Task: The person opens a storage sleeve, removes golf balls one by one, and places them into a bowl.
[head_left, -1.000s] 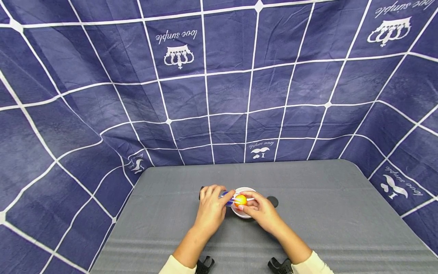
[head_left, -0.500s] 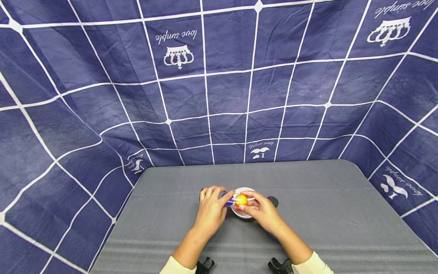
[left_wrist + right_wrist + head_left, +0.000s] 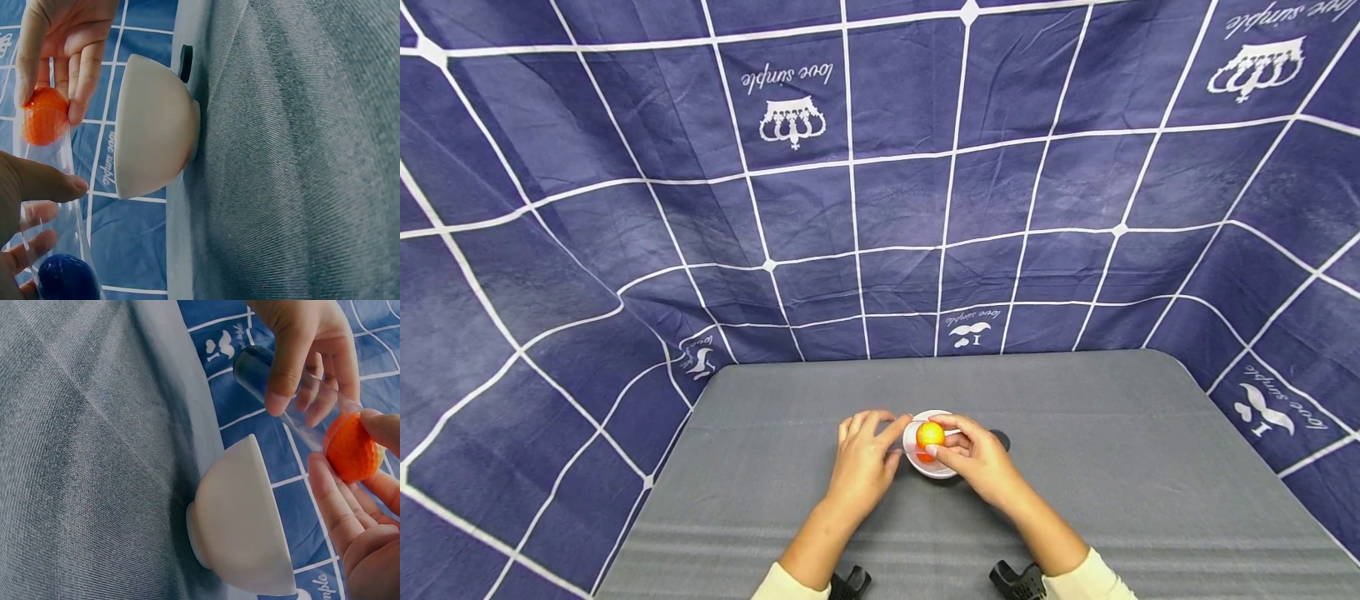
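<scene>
the head view looks forward and down from well above the grip; the sideways-turned wrist views, close on either side, share the orange ball [image 3: 354,451] and bowl [image 3: 244,519].

Above the white bowl [image 3: 153,128], the way is partly blocked by the clear tube [image 3: 307,428] and orange ball [image 3: 353,453] held in left hand [image 3: 859,462] and right hand [image 3: 979,460]; a gap is left over the rim. Rightward, a black disc [image 3: 1002,441] is met on the grey table [image 3: 1097,408]; farther back, room is left.
</scene>
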`<state>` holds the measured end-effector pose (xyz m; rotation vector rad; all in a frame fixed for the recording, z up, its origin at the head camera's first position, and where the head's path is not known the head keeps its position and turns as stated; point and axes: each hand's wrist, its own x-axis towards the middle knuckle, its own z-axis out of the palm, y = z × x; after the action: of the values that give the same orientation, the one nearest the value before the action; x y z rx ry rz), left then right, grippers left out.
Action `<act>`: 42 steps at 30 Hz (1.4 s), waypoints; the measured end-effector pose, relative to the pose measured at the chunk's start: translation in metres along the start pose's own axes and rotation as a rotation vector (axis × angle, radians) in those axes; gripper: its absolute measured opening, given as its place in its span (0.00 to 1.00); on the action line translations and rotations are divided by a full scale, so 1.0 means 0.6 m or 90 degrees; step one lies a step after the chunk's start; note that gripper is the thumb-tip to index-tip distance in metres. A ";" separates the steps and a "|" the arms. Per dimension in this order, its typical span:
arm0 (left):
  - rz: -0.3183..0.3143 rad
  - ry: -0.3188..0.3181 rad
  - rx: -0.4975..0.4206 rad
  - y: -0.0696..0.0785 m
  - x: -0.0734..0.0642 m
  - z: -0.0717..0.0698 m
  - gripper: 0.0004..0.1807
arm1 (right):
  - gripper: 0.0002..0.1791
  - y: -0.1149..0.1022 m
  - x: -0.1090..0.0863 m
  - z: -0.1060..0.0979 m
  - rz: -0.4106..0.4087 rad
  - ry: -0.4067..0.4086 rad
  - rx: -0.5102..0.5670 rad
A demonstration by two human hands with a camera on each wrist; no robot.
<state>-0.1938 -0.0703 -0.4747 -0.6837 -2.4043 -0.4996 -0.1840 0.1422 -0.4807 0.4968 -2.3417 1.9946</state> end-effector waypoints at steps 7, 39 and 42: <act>-0.013 -0.006 -0.012 -0.002 -0.002 0.001 0.34 | 0.26 -0.003 0.001 0.000 -0.012 -0.013 0.017; -0.179 -0.015 -0.175 -0.030 -0.010 0.003 0.32 | 0.22 0.009 0.001 -0.014 -0.109 -0.015 -0.147; -0.193 -0.014 -0.194 -0.032 -0.010 0.004 0.32 | 0.22 0.011 0.001 -0.013 -0.111 -0.023 -0.176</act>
<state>-0.2015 -0.0865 -0.4842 -0.4482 -2.4905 -1.0029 -0.1878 0.1504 -0.4853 0.6958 -2.4448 1.5698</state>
